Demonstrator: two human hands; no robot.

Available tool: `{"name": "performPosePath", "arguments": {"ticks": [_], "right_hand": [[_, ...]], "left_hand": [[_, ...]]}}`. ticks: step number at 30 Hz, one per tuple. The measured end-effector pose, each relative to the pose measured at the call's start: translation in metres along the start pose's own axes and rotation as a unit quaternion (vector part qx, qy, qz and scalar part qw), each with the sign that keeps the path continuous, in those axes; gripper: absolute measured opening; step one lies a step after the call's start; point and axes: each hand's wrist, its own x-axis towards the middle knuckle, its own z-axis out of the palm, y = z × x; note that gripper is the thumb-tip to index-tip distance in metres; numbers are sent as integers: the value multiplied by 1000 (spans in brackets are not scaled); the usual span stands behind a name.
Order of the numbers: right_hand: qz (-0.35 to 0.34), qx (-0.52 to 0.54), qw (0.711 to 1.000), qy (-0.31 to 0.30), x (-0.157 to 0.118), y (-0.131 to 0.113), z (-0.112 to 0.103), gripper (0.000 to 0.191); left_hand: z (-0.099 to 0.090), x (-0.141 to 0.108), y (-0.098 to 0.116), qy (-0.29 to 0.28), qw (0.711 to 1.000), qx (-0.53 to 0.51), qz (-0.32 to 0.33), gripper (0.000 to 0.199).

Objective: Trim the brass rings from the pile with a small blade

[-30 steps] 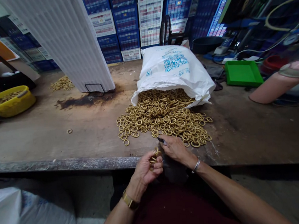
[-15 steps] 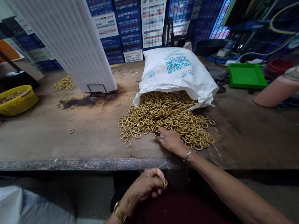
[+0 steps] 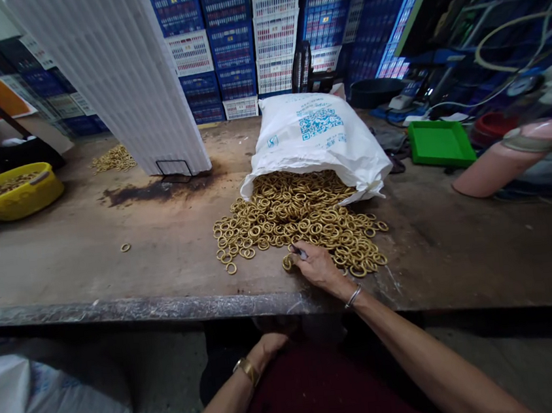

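Your right hand (image 3: 318, 266) gripped a dark-tipped tool (image 3: 300, 252) beside brass-coloured rings (image 3: 301, 214) on the counter (image 3: 173, 263); your left hand's (image 3: 274, 343) grip could not be determined.

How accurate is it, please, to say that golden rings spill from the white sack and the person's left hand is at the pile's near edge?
The side is wrong: the head view shows the right hand at the near edge of the golden rings spilling from the white sack.
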Motion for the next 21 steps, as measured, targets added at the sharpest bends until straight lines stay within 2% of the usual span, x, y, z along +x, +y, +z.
{"name": "performPosePath", "arguments": {"ticks": [4,5,7,8,10,12,13,15,16,18,21], "right_hand": [[36,109,993,-10,-3,0,-4,12],[42,132,990,-15,-3,-1,-5,11],[54,171,983,-27,-5,-2,-6,8],[61,187,980,-33,-6,-2,-7,8],[74,211,974,-45,-9,-2,-7,10],[80,229,968,-54,-12,-3,-7,11],[82,239,966,-58,-14,-3,-7,11],[89,262,959,-61,-16,-6,-8,11],[95,278,954,-62,-18,-7,-9,11],[111,313,941,-67,-20,-11,-10,11],[134,365,918,-80,-23,-16,-9,12]], "left_hand": [[11,-22,19,-25,997,75,-10,14],[16,-31,27,-42,994,98,-14,13],[26,-47,44,-111,970,216,-4,11],[31,-54,53,-118,966,232,7,14],[41,-60,70,-72,974,208,52,20],[45,-56,83,43,978,167,120,24],[46,-50,87,109,971,148,155,26],[46,-37,93,188,956,117,192,31],[45,-30,95,198,955,108,195,34],[44,-20,95,181,961,103,184,37],[46,-12,94,160,965,107,181,30]]}}
